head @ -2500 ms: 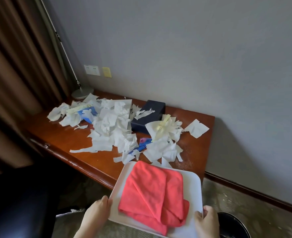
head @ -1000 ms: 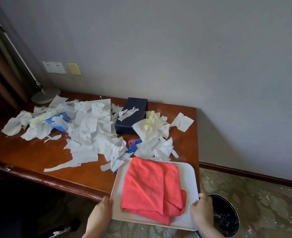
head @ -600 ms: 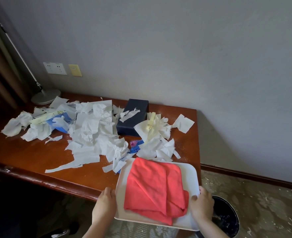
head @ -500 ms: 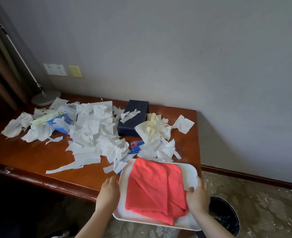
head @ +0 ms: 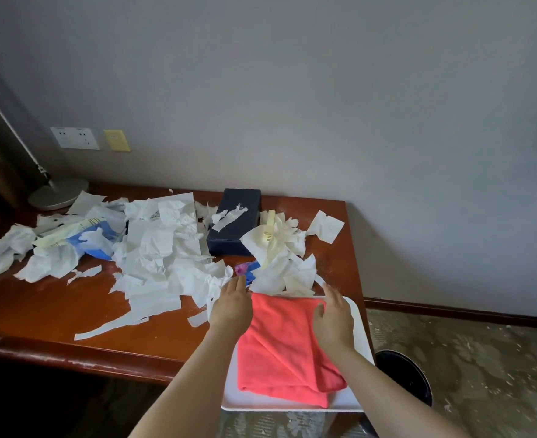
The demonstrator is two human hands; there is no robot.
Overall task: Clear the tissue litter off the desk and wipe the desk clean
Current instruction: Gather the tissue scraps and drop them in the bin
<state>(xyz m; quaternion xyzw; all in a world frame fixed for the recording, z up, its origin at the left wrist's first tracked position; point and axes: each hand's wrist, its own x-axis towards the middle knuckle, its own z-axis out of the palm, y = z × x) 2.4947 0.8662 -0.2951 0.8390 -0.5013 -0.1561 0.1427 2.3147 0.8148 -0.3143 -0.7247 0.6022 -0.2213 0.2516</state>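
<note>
Tissue litter [head: 153, 254] heaped; one cloth [head: 279, 349], tray [head: 360, 336].

A lamp base [head: 57, 193] stands at the back left; wall sockets [head: 75, 138] and a yellow plate [head: 117, 140] sit above.

Torn white tissue litter [head: 159, 248] across desk [head: 39, 314]

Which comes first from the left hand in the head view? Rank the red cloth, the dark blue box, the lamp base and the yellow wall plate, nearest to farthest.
From the left hand:
1. Red cloth, right beside it on the tray.
2. Dark blue box, behind it at mid-desk.
3. Lamp base, at the desk's far left corner.
4. Yellow wall plate, on the wall above the desk.
</note>
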